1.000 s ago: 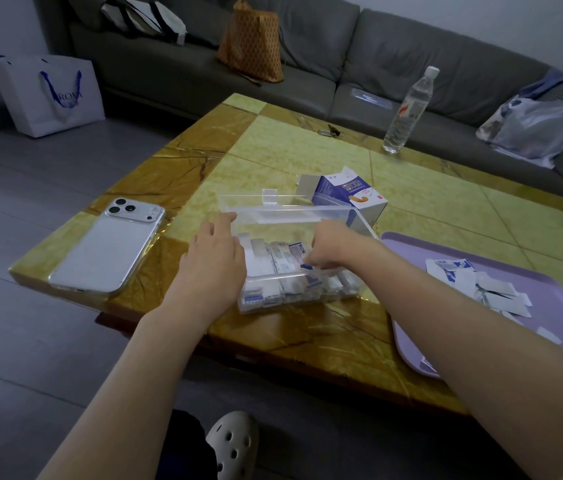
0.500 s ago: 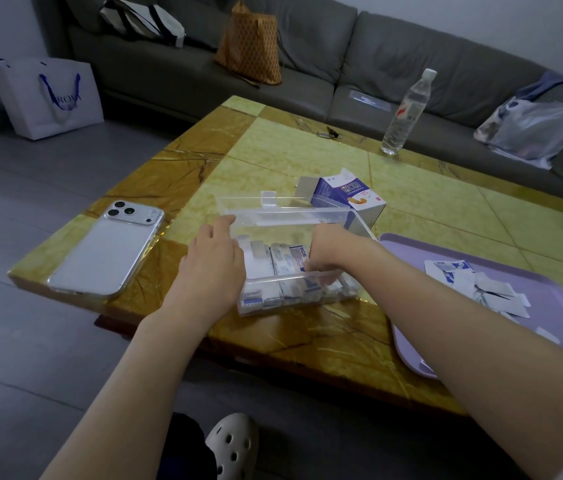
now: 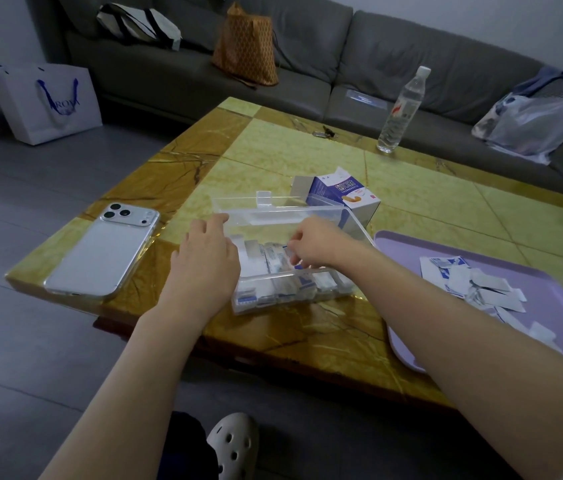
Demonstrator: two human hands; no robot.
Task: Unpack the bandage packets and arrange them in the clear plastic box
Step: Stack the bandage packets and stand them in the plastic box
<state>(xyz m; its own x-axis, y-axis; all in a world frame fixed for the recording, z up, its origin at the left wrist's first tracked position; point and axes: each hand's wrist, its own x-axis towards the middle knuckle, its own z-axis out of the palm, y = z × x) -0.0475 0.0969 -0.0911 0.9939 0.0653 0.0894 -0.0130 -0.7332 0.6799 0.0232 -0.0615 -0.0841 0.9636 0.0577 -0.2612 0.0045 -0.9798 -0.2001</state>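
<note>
Resting against the left wall of the clear plastic box point(image 3: 356, 221), the left hand point(image 3: 205, 263) has its fingers fairly straight and relaxed, their tips at the box's far-left rim; it grips nothing that shows. The right hand point(image 3: 320, 247) reaches over the near wall into the box, fingers point(image 3: 295, 254) curled downward onto the bandage packets point(image 3: 273, 266). I cannot tell whether they pinch a packet or only touch the row.

The packets stand packed side by side along the near side of the box, white with blue print. The far half of the box shows bare bottom. Its clear lid point(image 3: 238, 202) is hinged open and lies flat just behind the box.

Touching or just beside the box's far-right corner is an opened blue and white bandage carton point(image 3: 342, 199). To the right of the box lies a purple tray point(image 3: 557, 306) with a loose heap of white and blue packets point(image 3: 474, 282) on it. Left of the box a silver phone point(image 3: 103, 251) lies camera side up. All of this is on a yellow and brown marble table point(image 3: 307, 157).

Well beyond the box, near the table's far edge, a clear water bottle point(image 3: 401, 109) stands upright. Behind that runs a grey sofa point(image 3: 411, 46) holding a brown bag point(image 3: 245, 46) and a translucent plastic bag point(image 3: 543, 119). A white shopping bag point(image 3: 48, 102) stands on the floor far left of the box.
</note>
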